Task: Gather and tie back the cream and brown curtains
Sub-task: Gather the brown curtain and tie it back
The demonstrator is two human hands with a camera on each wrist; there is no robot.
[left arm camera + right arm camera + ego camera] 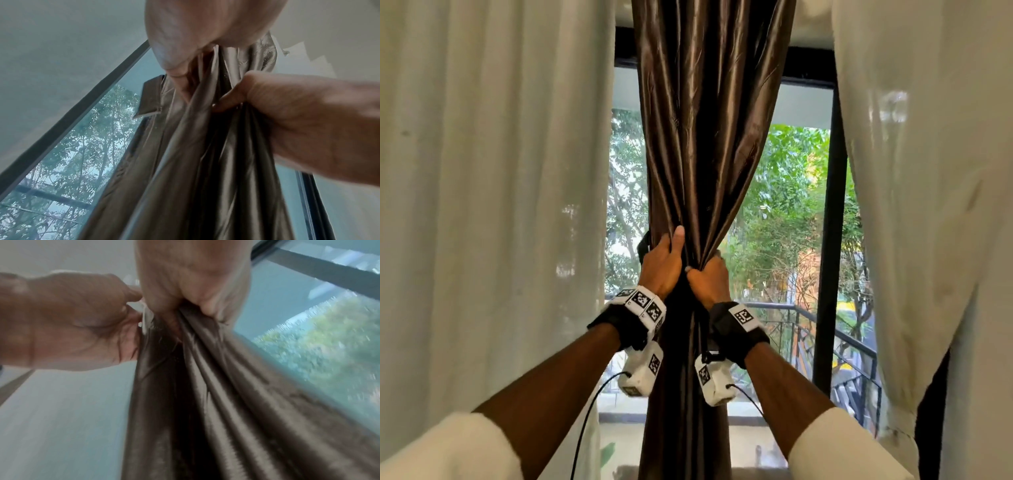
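The brown satin curtain (pixel 702 137) hangs in the middle of the window, bunched into a narrow bundle at waist height. My left hand (pixel 666 263) grips the bundle from the left, thumb pointing up along the folds. Just beside and slightly lower, my right hand (pixel 707 279) grips the same bundle from the right. A brown fabric band (pixel 643 245) sticks out behind the left hand's fingers; the same band (pixel 151 95) shows in the left wrist view. Cream curtains hang loose at the left (pixel 482 205) and right (pixel 928 205). In the right wrist view my right hand (pixel 195 288) clenches the curtain's folds (pixel 205 402).
Behind the curtains is a large window with a black frame (pixel 832 240). Outside are trees and a dark balcony railing (pixel 808 329). Cables hang from both wrist cameras below my forearms.
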